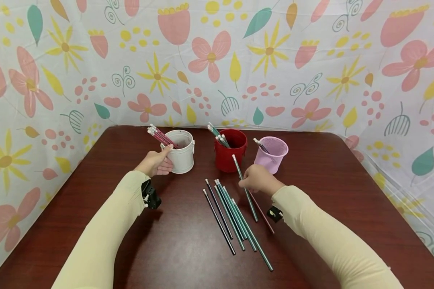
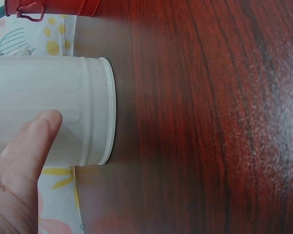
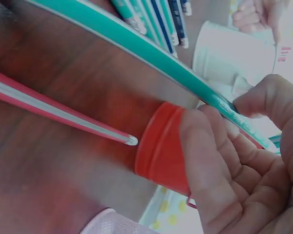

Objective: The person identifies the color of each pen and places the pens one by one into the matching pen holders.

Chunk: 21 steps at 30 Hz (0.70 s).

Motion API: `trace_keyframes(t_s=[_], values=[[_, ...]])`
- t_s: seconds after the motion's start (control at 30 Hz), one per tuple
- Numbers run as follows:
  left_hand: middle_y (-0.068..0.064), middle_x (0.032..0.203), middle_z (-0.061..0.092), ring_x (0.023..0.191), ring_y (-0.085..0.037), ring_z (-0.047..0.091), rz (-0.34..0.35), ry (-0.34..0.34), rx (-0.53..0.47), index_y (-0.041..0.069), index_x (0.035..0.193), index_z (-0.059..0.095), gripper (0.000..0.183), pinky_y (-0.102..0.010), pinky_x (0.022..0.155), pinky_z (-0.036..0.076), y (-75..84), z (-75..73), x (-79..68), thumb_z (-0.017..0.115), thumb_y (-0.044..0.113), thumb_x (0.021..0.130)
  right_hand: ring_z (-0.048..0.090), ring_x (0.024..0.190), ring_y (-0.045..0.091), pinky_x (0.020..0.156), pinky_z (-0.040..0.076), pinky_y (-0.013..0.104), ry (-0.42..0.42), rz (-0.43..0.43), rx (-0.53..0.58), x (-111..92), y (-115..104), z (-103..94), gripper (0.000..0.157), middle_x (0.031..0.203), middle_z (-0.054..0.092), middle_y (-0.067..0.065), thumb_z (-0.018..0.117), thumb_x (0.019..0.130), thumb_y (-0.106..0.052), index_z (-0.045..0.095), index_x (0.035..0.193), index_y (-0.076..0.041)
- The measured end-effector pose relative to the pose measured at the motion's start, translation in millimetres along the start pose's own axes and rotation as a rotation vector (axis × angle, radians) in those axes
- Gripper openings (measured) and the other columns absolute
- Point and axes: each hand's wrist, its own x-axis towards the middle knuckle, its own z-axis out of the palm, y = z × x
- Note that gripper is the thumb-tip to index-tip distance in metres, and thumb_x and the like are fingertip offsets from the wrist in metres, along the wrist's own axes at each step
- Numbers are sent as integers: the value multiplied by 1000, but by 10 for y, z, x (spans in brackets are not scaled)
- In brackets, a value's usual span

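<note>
My right hand (image 1: 258, 178) pinches a green pencil (image 1: 251, 206) between thumb and fingers, its white eraser end up near the red bucket (image 1: 224, 160). In the right wrist view the pencil (image 3: 151, 57) slants across. Below that hand a red pencil (image 1: 263, 214) lies on the table. My left hand (image 1: 158, 161) rests against the side of the white bucket (image 1: 183, 160), thumb at the rim. Its fingers (image 2: 31, 146) lie straight along the bucket wall in the left wrist view. Pink pencils (image 1: 160, 135) lean in the white bucket, green pencils (image 1: 222, 140) in the red one.
Several green pencils (image 1: 252, 235) and dark blue pencils (image 1: 219, 222) lie side by side at mid-table. A lilac mesh cup (image 1: 270, 163) with dark pencils (image 1: 262, 147) stands to the right of the red bucket. A floral cloth (image 1: 209, 80) hangs behind the brown table (image 1: 332, 192).
</note>
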Motion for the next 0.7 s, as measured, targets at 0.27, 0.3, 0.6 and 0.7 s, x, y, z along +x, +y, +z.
trace_keyframes(t_s=[0.27,0.3,0.6,0.7], values=[[-15,85,65,80,-22,66,1,10,-12,-15,110,54,68,-33,76,55,1,-2,10,42,50,98,48,41,4,44,32,20,81,-7,-61,37,-163,-191,27,43,52,-3,61,75,-12,53,49,-10],[-15,86,65,80,-23,66,1,9,-11,-15,111,54,68,-34,78,55,1,-2,10,42,51,98,48,42,5,44,32,21,91,-9,-73,39,-188,-221,28,42,51,-5,62,75,-13,52,49,-11],[-15,87,65,83,-24,67,3,9,-14,-15,110,55,68,-41,90,51,-1,0,14,43,51,97,49,46,9,50,35,26,148,-37,-92,58,-340,-427,26,45,53,-4,59,78,-12,57,52,-8],[-16,88,65,84,-24,66,3,6,-14,-15,111,55,69,-41,90,51,-6,-7,14,43,52,97,47,46,9,50,35,26,197,-51,-91,73,-378,-494,27,46,51,-5,58,77,-12,54,51,-10]])
